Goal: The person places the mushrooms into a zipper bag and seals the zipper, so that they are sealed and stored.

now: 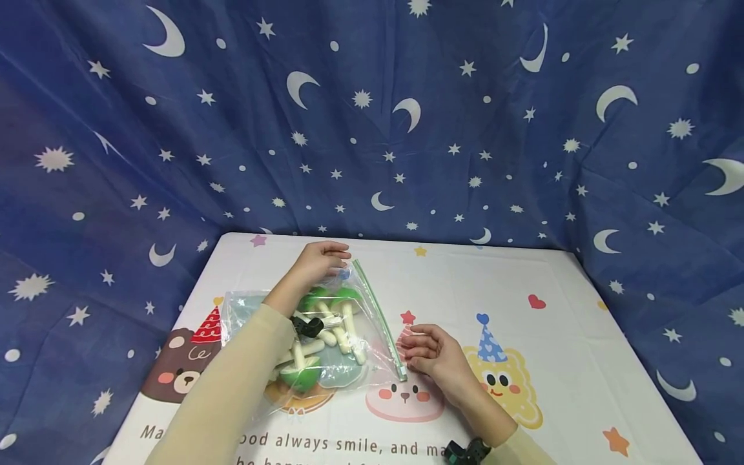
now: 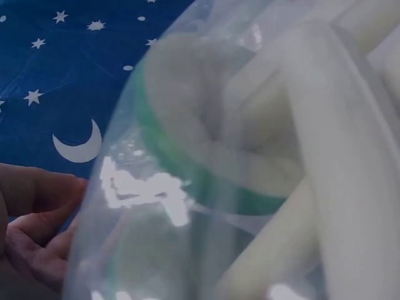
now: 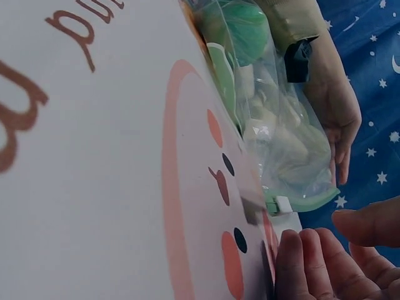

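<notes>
A clear slider-zip bag [image 1: 376, 371] lies on the table with several green-capped, white-stemmed mushrooms [image 1: 301, 374] inside. Its green zip strip [image 1: 379, 311] runs along the right side, and a white slider [image 1: 402, 372] sits at the strip's near end. My left hand [image 1: 316, 263] is at the bag's far edge, by the strip's far end, with fingers loosely bent. Whether it touches the plastic I cannot tell. Just right of the slider is my right hand [image 1: 437, 355], its fingers relaxed and holding nothing. The left wrist view shows mushroom stems [image 2: 340, 137] close up through the plastic.
A white tablecloth [image 1: 494, 284] with printed cartoon figures and lettering covers the table. Behind and at both sides hangs a blue curtain [image 1: 442, 161] with moons and stars. Dark wrist cameras [image 1: 467, 451] are strapped to both arms.
</notes>
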Motion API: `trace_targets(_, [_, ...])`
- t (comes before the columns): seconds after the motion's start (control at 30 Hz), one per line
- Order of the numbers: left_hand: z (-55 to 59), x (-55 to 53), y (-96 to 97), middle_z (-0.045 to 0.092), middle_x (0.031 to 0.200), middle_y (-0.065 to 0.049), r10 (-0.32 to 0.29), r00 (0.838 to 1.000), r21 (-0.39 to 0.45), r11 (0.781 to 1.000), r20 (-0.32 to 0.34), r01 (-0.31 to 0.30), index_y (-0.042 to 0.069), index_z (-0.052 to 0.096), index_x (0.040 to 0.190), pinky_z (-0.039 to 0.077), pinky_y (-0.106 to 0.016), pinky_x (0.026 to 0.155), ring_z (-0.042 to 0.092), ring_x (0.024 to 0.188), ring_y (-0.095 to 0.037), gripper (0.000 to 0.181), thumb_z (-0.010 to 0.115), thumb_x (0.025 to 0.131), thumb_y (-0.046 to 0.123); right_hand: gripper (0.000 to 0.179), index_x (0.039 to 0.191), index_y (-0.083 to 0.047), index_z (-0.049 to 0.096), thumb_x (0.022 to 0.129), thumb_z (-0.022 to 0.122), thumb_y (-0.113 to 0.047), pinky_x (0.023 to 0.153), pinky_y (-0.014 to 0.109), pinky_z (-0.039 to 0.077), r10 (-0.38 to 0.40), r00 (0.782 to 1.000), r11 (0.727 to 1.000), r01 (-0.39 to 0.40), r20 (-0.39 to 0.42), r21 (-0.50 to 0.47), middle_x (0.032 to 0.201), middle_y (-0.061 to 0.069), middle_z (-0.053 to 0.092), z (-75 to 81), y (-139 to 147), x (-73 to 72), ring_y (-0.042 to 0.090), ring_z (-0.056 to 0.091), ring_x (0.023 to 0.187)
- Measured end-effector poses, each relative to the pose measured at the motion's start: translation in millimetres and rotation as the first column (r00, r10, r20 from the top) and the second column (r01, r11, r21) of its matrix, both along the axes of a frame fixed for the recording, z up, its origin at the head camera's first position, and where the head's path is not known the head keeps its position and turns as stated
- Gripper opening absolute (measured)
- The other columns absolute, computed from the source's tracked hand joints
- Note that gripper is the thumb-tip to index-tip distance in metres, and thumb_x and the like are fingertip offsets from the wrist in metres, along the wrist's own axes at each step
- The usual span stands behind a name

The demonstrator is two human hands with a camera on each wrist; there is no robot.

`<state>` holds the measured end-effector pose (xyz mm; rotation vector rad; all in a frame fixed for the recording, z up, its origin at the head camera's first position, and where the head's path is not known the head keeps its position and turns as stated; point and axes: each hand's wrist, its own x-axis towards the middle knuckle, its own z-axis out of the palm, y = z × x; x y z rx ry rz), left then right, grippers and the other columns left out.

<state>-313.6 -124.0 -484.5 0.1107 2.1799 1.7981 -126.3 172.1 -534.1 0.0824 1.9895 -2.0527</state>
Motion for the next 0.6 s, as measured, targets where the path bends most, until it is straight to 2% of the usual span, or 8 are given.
trace_targets(0.1, [3.0, 0.3, -4.6, 0.063, 0.151, -0.023, 0.004, 1.0, 0.012, 1.0, -0.005, -0.004, 0.002, 0.059, 0.15, 0.051, -0.059, 0.116, 0.062, 0.138, -0.045, 0.046, 0.059, 0.104, 0.002, 0.066, 0.153, 0.002, 0.046, 0.092, 0.064, 0.021, 0.089, 0.03, 0.066, -0.01, 1.0, 1.0, 0.01, 0.01, -0.018, 0.143, 0.031, 0.062, 2.3, 2, -2.1, 0.026, 0.076, 0.112])
trace_targets(0.2, [6.4, 1.8, -8.7, 0.059, 0.155, -0.024, -0.015, 1.0, -0.01, 1.0, -0.019, 0.014, 0.002, 0.054, 0.155, 0.048, -0.062, 0.118, 0.058, 0.142, -0.046, 0.05, 0.056, 0.105, 0.002, 0.068, 0.155, 0.002, 0.044, 0.092, 0.063, 0.021, 0.089, 0.032, 0.066, -0.023, 1.0, 0.999, 0.024, 0.015, -0.032, 0.146, 0.031, 0.061, 5.2, 4, -3.9, 0.03, 0.075, 0.117])
trace_targets(0.37, [11.3, 7.2, -14.7, 0.056, 0.158, -0.023, -0.046, 0.995, -0.108, 0.993, -0.085, 0.036, 0.002, 0.047, 0.16, 0.05, -0.06, 0.113, 0.054, 0.147, -0.044, 0.055, 0.053, 0.105, 0.002, 0.072, 0.157, 0.0, 0.043, 0.091, 0.063, 0.02, 0.09, 0.037, 0.067, -0.041, 0.999, 0.999, 0.042, 0.013, -0.022, 0.149, 0.029, 0.059, 11.7, 7, -6.3, 0.037, 0.072, 0.124])
trace_targets(0.47, [13.8, 11.5, -17.9, 0.055, 0.159, -0.024, -0.047, 0.989, -0.179, 0.984, -0.139, 0.021, 0.001, 0.046, 0.161, 0.05, -0.055, 0.114, 0.053, 0.148, -0.045, 0.058, 0.053, 0.103, 0.001, 0.075, 0.159, -0.003, 0.043, 0.091, 0.065, 0.019, 0.09, 0.038, 0.067, -0.055, 0.998, 0.998, 0.055, 0.006, -0.001, 0.152, 0.027, 0.059, 16.4, 9, -7.3, 0.041, 0.069, 0.129])
trace_targets(0.6, [17.6, 17.5, -21.2, 0.052, 0.162, -0.025, -0.041, 0.977, -0.264, 0.964, -0.207, -0.016, 0.001, 0.045, 0.161, 0.048, -0.052, 0.121, 0.055, 0.146, -0.046, 0.062, 0.052, 0.1, 0.001, 0.076, 0.161, -0.005, 0.043, 0.091, 0.068, 0.014, 0.092, 0.039, 0.066, -0.084, 0.996, 0.996, 0.084, -0.006, 0.02, 0.156, 0.024, 0.057, 22.4, 11, -8.4, 0.043, 0.064, 0.137])
